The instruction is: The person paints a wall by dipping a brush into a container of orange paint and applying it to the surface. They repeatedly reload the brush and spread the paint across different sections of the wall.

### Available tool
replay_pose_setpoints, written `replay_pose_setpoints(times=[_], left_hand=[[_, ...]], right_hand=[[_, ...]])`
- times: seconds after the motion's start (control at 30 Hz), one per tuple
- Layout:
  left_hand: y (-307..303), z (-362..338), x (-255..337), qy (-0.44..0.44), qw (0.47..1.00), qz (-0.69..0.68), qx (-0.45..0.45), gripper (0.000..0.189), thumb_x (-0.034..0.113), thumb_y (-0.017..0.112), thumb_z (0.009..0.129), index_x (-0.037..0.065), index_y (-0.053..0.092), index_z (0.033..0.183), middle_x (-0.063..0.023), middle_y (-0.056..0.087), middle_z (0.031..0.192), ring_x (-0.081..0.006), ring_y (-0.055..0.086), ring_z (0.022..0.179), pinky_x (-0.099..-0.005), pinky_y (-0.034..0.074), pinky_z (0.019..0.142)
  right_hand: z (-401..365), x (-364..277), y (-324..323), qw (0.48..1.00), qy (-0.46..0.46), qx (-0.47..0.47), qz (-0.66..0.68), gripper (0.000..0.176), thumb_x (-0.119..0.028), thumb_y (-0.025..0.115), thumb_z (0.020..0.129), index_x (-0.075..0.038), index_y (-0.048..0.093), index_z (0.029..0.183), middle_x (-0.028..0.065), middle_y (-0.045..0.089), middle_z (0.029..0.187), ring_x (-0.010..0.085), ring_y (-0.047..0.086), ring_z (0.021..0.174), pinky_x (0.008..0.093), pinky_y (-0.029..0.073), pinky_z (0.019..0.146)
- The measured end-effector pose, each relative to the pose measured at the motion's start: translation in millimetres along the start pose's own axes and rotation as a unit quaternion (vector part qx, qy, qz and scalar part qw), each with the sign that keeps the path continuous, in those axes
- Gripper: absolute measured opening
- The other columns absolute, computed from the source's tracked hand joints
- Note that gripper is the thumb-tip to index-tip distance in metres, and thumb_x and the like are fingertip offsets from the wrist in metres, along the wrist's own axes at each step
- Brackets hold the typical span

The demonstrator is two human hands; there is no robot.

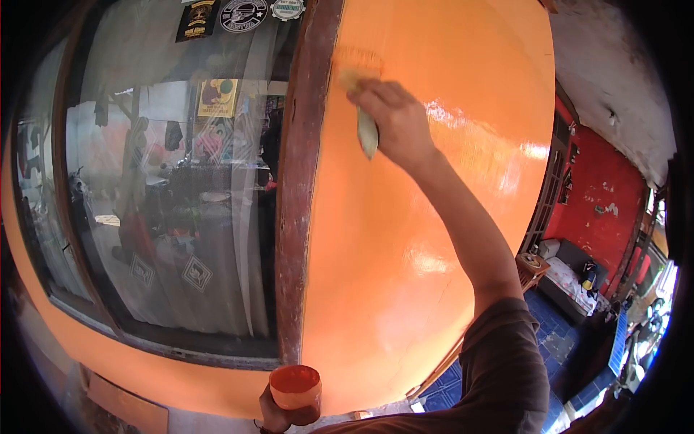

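Note:
My right hand (396, 119) is closed round a paintbrush (367, 134), whose pale handle points down out of my grip. The bristles press against the orange wall (390, 231) high up, close to the brown window frame (300, 173). Wet, glossy paint shines on the wall to the right of my hand. Low in the view, my left hand (273, 414) grips an orange paint cup (295, 394) from its left side, the open top facing up. Most of the left fingers are hidden behind the cup.
A glass window (173, 239) with stickers and a curtain behind it fills the left. To the right are a red wall (600, 202), a sofa (571, 282) with a patterned cover, a small wooden table (531, 269) and a blue tiled floor (542, 325).

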State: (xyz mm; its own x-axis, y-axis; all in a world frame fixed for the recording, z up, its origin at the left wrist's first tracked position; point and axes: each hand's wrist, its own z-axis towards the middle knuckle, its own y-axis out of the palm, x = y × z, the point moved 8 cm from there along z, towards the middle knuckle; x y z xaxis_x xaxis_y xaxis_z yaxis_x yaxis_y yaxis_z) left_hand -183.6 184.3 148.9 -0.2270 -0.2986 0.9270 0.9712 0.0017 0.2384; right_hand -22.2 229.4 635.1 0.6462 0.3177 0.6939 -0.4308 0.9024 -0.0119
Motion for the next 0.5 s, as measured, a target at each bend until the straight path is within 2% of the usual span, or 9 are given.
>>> replay_pose_setpoints(times=[0.03,0.1,0.13,0.17,0.2,0.23,0.27,0.3,0.5], left_hand=[[-0.5,-3.0,0.4,-0.019,1.000,-0.011,0.008,0.080,0.020,0.089,0.042,0.002,0.054,0.112,-0.0089,0.062,0.102,-0.0190,0.060,0.093,-0.0334,0.049,0.080],[-0.7,-13.1,7.1,0.001,1.000,-0.001,0.005,0.078,0.020,0.088,0.044,0.002,0.054,0.112,-0.0085,0.062,0.102,-0.0189,0.060,0.093,-0.0335,0.049,0.080],[-0.9,-16.4,14.4,0.026,1.000,0.009,0.002,0.076,0.020,0.088,0.046,0.002,0.054,0.111,-0.0081,0.062,0.101,-0.0189,0.060,0.093,-0.0335,0.049,0.080],[-0.7,-18.5,20.1,0.027,1.000,0.008,0.005,0.076,0.020,0.088,0.046,0.002,0.054,0.111,-0.0081,0.062,0.101,-0.0189,0.060,0.093,-0.0335,0.049,0.080],[-1.5,-22.9,25.8,0.019,1.000,0.009,0.012,0.071,0.019,0.086,0.048,0.002,0.055,0.109,-0.0083,0.063,0.100,-0.0182,0.061,0.091,-0.0329,0.050,0.078],[-2.7,-29.6,27.3,0.009,1.000,0.012,0.018,0.066,0.018,0.085,0.050,0.001,0.056,0.107,-0.0085,0.064,0.098,-0.0175,0.061,0.089,-0.0322,0.050,0.077],[-5.2,-33.3,20.1,0.003,1.000,0.013,0.022,0.066,0.018,0.085,0.050,0.001,0.056,0.107,-0.0085,0.064,0.098,-0.0175,0.061,0.089,-0.0322,0.050,0.077],[-10.8,-34.8,8.5,-0.006,0.999,0.016,0.038,0.067,0.019,0.086,0.049,0.001,0.056,0.106,-0.0084,0.064,0.097,-0.0175,0.061,0.089,-0.0322,0.050,0.076],[-7.7,-49.8,26.0,0.002,0.998,0.032,0.053,0.063,0.017,0.084,0.052,0.000,0.057,0.105,-0.0091,0.064,0.096,-0.0176,0.062,0.088,-0.0324,0.050,0.075]], right_hand=[[-6.7,-10.7,-7.8,1.000,0.001,-0.003,0.002,0.033,0.002,0.062,0.063,-0.010,0.060,0.094,0.0052,0.061,0.095,0.0246,0.058,0.087,0.0344,0.050,0.071],[-18.4,-33.3,-15.2,0.993,-0.008,-0.101,0.056,0.033,0.001,0.063,0.061,-0.010,0.060,0.093,0.0054,0.061,0.090,0.0245,0.059,0.084,0.0351,0.050,0.070],[-15.5,-35.1,-28.5,0.983,0.032,-0.133,0.122,0.025,-0.002,0.065,0.064,-0.008,0.062,0.089,0.0059,0.063,0.082,0.0212,0.060,0.077,0.0322,0.050,0.067],[-7.8,-31.7,-40.5,0.983,0.030,-0.133,0.125,0.025,-0.002,0.065,0.064,-0.008,0.062,0.089,0.0059,0.063,0.082,0.0212,0.060,0.077,0.0322,0.050,0.067],[-6.7,-16.3,-35.5,0.947,0.117,-0.208,0.217,0.020,-0.002,0.068,0.067,-0.008,0.065,0.086,0.0047,0.064,0.081,0.0181,0.061,0.073,0.0287,0.050,0.062],[-10.1,-5.7,-26.1,0.887,0.204,-0.280,0.306,0.015,-0.003,0.071,0.069,-0.007,0.067,0.083,0.0034,0.066,0.079,0.0149,0.061,0.070,0.0252,0.050,0.058],[-4.2,5.5,-19.2,0.860,0.242,-0.305,0.330,0.013,-0.008,0.075,0.069,-0.005,0.068,0.080,0.0016,0.066,0.079,0.0109,0.060,0.069,0.0242,0.049,0.060],[-1.5,17.5,-7.7,0.838,0.260,-0.340,0.337,0.018,-0.007,0.076,0.065,-0.005,0.068,0.082,0.0021,0.066,0.079,0.0116,0.061,0.071,0.0254,0.050,0.062],[45.6,76.8,18.3,0.838,0.249,-0.330,0.355,0.026,-0.008,0.075,0.067,-0.003,0.064,0.090,0.0024,0.065,0.083,0.0140,0.061,0.076,0.0264,0.052,0.069]])
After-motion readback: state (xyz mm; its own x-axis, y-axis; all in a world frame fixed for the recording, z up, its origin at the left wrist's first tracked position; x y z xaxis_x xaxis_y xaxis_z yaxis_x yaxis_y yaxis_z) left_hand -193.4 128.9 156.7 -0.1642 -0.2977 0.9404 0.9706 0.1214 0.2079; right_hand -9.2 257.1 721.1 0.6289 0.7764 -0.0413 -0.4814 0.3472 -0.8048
